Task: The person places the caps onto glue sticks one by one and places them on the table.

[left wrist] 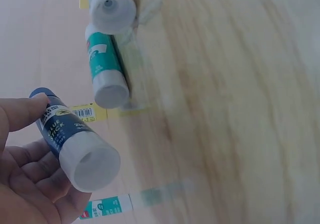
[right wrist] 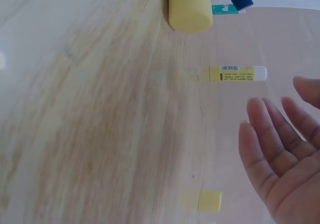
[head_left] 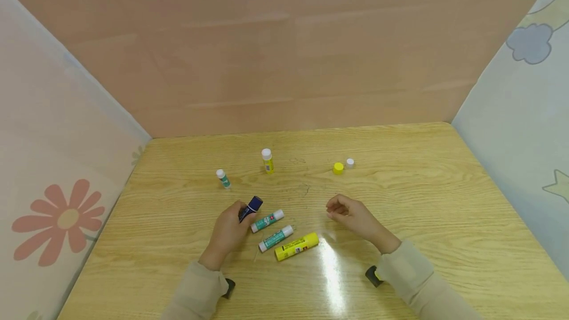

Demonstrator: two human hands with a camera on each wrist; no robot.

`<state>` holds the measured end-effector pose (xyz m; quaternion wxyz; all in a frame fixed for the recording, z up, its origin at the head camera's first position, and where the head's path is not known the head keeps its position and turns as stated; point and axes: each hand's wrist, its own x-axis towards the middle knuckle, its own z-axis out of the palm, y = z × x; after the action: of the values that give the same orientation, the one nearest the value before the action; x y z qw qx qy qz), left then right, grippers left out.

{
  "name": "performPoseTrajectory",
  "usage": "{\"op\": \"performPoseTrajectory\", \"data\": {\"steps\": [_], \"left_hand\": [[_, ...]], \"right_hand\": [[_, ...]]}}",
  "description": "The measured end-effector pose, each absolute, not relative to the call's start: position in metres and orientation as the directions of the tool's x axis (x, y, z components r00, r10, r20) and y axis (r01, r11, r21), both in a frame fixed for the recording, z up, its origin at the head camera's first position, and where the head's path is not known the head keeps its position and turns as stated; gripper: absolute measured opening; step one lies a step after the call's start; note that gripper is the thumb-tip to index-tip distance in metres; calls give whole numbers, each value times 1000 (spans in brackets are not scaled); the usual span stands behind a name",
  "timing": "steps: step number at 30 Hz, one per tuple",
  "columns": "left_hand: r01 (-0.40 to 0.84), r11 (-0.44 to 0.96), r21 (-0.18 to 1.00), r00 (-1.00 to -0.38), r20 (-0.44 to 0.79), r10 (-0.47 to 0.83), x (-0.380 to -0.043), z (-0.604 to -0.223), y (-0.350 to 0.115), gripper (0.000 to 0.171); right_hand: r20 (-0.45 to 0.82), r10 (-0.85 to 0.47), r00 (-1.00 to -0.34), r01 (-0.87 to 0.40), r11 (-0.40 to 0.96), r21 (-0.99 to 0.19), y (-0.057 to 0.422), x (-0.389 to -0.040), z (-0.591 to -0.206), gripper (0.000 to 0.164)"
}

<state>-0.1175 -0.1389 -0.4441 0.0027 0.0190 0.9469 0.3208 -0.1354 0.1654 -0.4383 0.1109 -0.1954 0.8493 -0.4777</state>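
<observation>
My left hand grips a dark blue glue stick with its cap end tilted up. In the left wrist view, thumb and fingers wrap the label of this glue stick, and its whitish hollow base faces the camera. Just right of that hand lie two green-and-white glue sticks, side by side. A thicker yellow glue stick lies nearest me. My right hand hovers over the table at the right, fingers loosely bent, holding nothing. In the right wrist view its palm shows bare.
Farther back, a small green glue stick and a yellow one with a white cap stand upright. A yellow cap and a white cap sit together at the back right. Walls enclose the wooden table behind and on both sides.
</observation>
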Motion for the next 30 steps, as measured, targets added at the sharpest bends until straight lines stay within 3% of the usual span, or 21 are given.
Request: {"op": "performPoseTrajectory", "data": {"steps": [16, 30], "left_hand": [[-38, 844, 535, -998, -63, -5, -117, -447, -143, 23], [-25, 881, 472, -997, -71, 10, -117, -452, -147, 25]], "right_hand": [[5, -432, -902, -247, 507, -826, 177, -141, -442, 15], [2, -376, -927, -219, 537, -815, 187, -144, -444, 16]]}}
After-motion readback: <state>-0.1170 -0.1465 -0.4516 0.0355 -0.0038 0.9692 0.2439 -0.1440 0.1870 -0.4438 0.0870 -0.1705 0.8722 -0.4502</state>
